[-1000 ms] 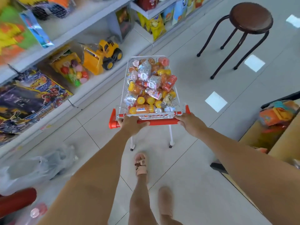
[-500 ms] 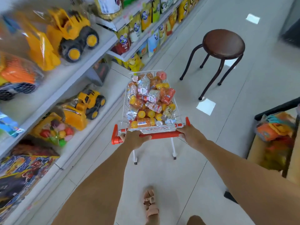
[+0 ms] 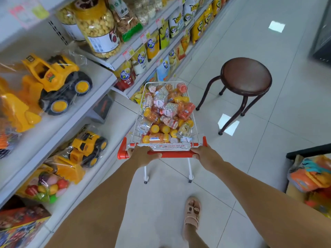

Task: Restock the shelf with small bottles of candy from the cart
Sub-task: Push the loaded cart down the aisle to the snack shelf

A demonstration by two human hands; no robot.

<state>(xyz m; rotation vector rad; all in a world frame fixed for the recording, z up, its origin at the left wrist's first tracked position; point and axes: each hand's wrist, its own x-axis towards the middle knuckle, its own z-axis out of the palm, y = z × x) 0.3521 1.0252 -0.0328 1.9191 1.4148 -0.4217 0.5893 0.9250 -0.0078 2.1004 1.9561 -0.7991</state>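
Along the left of the cart (image 3: 168, 145), a tiered shelf (image 3: 103, 81) packed with bagged toy trucks (image 3: 87, 145) and snack bags (image 3: 141, 59). No candy slot in view here, so looks like the approach, with restocking not yet begun. Risk of drifting left and clipping the shelf edge or the bags overhanging it, with the basket wall so near to them.

Ahead and to the right of the cart, a round brown stool (image 3: 246, 77), legs splayed toward the aisle. Likely to snag a front wheel if steered wide to clear the shelf; only a narrow lane between the two.

Inside the cart, small candy bottles (image 3: 166, 111) heaped loose nearly to the rim, most lying on their sides. Liable to shift or spill over the wire on a bump, a sudden stop or a sharp turn. Probably smooth plastic with round caps, so apt to roll far once on the floor.

At the near end of the cart, left hand (image 3: 143, 155) clenched round the red handle (image 3: 176, 154) toward its left end, right hand (image 3: 206, 154) wrapped round its right end. Both occupied, so nothing free to catch a falling bottle. Better not to release one before stopping: light cart, apt to swing sideways.

Behind the cart, a sandalled foot (image 3: 192, 212) near the rear wheels; danger of kicking them on a long stride.
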